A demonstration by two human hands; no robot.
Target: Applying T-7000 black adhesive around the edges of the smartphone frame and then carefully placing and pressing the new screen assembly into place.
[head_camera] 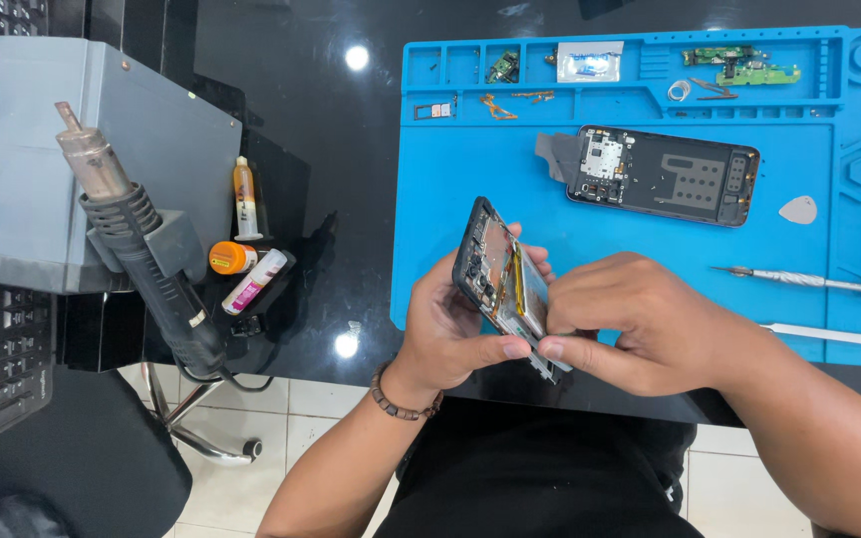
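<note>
Blue repair mat (470, 179) backs an opened phone frame (500, 279).
Left hand (450, 329) grips the frame; right hand (630, 319) fingertips pinch its lower edge.

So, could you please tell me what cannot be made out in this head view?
- Opened phone: its lower end is covered by the right hand.
- Left hand: its fingertips are hidden behind the phone.
- Metal tool: cut off by the right edge.
- Small parts in the blue mat's top trays: too small to identify.
</note>
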